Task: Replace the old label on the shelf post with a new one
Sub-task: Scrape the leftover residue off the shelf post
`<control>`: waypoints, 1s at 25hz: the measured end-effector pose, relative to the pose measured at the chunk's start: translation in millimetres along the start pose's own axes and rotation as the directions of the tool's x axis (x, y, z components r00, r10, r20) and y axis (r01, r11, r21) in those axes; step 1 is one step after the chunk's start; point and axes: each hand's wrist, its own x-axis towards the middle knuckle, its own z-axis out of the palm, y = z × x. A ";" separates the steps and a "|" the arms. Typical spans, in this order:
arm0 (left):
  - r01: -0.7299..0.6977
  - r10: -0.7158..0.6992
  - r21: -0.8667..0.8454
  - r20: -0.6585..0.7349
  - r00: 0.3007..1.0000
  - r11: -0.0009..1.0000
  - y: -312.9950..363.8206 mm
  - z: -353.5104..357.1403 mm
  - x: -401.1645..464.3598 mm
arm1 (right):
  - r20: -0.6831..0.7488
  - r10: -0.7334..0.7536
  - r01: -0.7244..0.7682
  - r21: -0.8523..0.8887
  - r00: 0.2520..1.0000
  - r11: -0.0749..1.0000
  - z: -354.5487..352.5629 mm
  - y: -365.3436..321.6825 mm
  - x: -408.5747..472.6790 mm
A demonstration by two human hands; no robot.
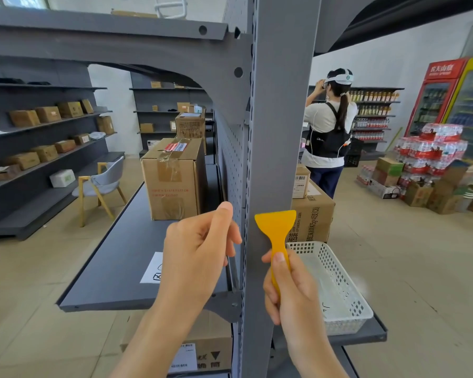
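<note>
Head view looks down a grey shelf post [279,159] that runs up the middle of the scene. The right hand [290,293] has its fingers [278,259] wrapped tight round the handle of a yellow scraper [276,227], with the thumb pressed along the front of the handle and the wide blade lying against the face of the post. The left hand [200,249] hovers just beside the post's left edge, curled loosely, thumb and forefinger drawn near one another; whether they pinch anything I cannot tell. No old label shows on the visible face of the post, so it is either off already or hidden under the blade. A white sheet with dark marks [153,268] lies on the shelf [115,268] behind the left hand and may be the new label. A white plastic basket [336,285] sits on the shelf to the right of the post.

The sheet looks thin, light and limp, likely to curl or crease, so it is best lifted by an edge or corner and smoothed flat. The scraper looks stiff, and its handle suits firm pressing.
</note>
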 end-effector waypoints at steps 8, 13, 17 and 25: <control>-0.047 0.047 -0.009 -0.020 0.999 0.999 6.7 6.4 -12.0 | 0.001 -0.168 0.168 0.012 0.986 0.986 12.2 -50.2 29.9; -0.035 0.035 0.005 -0.006 0.999 0.999 2.0 11.0 -14.6 | 0.018 -0.189 0.189 0.004 0.982 0.982 10.6 -54.2 31.9; -0.084 0.081 -0.043 -0.069 0.994 0.996 -1.0 10.9 -20.0 | 0.019 -0.103 0.103 -0.028 0.995 0.994 5.5 -24.9 15.5; -0.129 0.119 -0.093 -0.110 0.987 0.987 -5.4 7.9 -20.5 | -0.009 -0.019 0.018 -0.050 1.000 0.999 0.5 -7.8 1.8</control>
